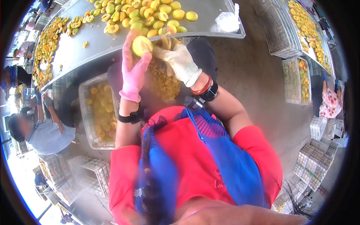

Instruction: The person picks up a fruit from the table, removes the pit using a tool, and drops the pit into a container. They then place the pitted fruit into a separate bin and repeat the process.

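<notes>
My left hand (135, 69), in a pink glove, is closed around a cut yellow peach half (142, 46) just past the table's near edge. The cut face with its stone hollow is partly turned up. Beside it my right hand (177, 60), in a white glove, grips a small tool that looks like a peeler (166, 39), its fork-like metal end pointing away from me. The fingers hide most of its handle. Below both hands lies a heap of yellow peelings (165, 84). More peach halves (150, 15) are piled on the metal table (202, 28) ahead.
A white crate (85, 112) of peaches stands at my left. On the table's right corner sits a clear plastic bag (227, 22). Stacked crates (279, 35) and another fruit-covered table (305, 28) are at the right. A co-worker (50, 133) sits at the left.
</notes>
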Demonstrator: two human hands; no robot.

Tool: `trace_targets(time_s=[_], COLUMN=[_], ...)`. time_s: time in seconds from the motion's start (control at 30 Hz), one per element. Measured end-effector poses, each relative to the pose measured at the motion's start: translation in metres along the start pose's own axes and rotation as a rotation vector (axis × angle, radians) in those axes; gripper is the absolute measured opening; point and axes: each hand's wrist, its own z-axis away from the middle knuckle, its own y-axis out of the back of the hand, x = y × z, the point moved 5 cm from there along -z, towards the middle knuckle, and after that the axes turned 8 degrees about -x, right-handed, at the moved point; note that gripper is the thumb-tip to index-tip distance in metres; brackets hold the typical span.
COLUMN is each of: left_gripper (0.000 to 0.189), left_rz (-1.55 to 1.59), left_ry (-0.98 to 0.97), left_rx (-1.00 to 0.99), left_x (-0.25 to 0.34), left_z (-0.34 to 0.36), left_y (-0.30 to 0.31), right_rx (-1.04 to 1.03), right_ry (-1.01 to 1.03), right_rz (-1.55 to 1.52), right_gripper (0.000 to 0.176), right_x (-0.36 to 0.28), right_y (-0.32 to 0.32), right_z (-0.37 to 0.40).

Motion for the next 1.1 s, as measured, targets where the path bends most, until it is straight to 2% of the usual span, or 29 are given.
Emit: trace_targets(time_s=[0.07, 0.17, 0.2, 0.27, 0.33, 0.43, 0.53, 0.63, 0.67, 0.77, 0.8, 0.87, 0.97, 1.0, 1.07, 1.1], left_gripper=[0.049, 0.037, 0.026, 0.027, 0.031, 0.031, 0.03, 0.03, 0.03, 0.038, 0.039, 0.04, 0.045, 0.047, 0.052, 0.057], left_rz=[-0.047, 0.084, 0.004, -0.054, -0.107, -0.264, -0.217, -0.32, -0.19, -0.056, -0.114, 0.038, 0.177, 0.189, 0.176, 0.187], left_ry=[-0.032, 0.183, 0.191, 0.055, -0.067, 0.015, 0.192, 0.137, 0.09, -0.008, -0.055, -0.028, 0.092, 0.153, 0.234, 0.196], left_rx=[0.008, 0.102, 0.066, 0.059, 0.05, -0.002, 0.025, 0.107, 0.115, 0.142, 0.163, 0.2, 0.269, 0.268, 0.302, 0.347], left_x=[0.0, 0.0, -0.003, -0.002, 0.005, 0.011, -0.012, -0.013, -0.023, -0.037, -0.037, -0.042, -0.05, -0.045, -0.045, -0.034], left_z=[0.009, 0.021, 0.023, 0.031, 0.031, 0.03, 0.032, 0.038, 0.039, 0.04, 0.034, 0.034, 0.032, 0.03, 0.024, 0.021], left_y=[-0.006, -0.014, -0.017, -0.032, -0.047, -0.046, -0.026, -0.025, -0.023, -0.025, -0.024, -0.024, -0.019, -0.019, -0.013, -0.016], right_rx=[0.001, 0.033, 0.043, 0.072, 0.096, 0.104, 0.1, 0.097, 0.095, 0.14, 0.187, 0.275, 0.278, 0.27, 0.238, 0.222], right_ry=[0.012, 0.056, 0.102, 0.193, 0.185, 0.194, 0.184, 0.199, 0.211, 0.168, 0.301, 0.562, 0.567, 0.643, 0.573, 0.536], right_rz=[-0.039, -0.013, -0.012, -0.006, 0.034, 0.114, 0.114, 0.138, 0.156, 0.288, 0.481, 0.872, 0.842, 0.824, 0.786, 0.766], right_gripper=[0.027, 0.029, 0.03, 0.032, 0.033, 0.032, 0.029, 0.027, 0.026, 0.031, 0.033, 0.036, 0.039, 0.039, 0.038, 0.038], right_x=[0.001, -0.001, -0.001, 0.001, 0.002, 0.011, 0.013, 0.017, 0.018, 0.01, 0.005, 0.002, 0.006, 0.006, 0.012, 0.014], right_y=[0.008, 0.01, 0.009, 0.01, 0.013, 0.021, 0.016, 0.011, 0.011, 0.009, 0.009, 0.005, 0.006, 0.006, 0.009, 0.01], right_z=[0.012, 0.029, 0.032, 0.038, 0.041, 0.037, 0.036, 0.031, 0.03, 0.027, 0.027, 0.03, 0.038, 0.04, 0.044, 0.047])
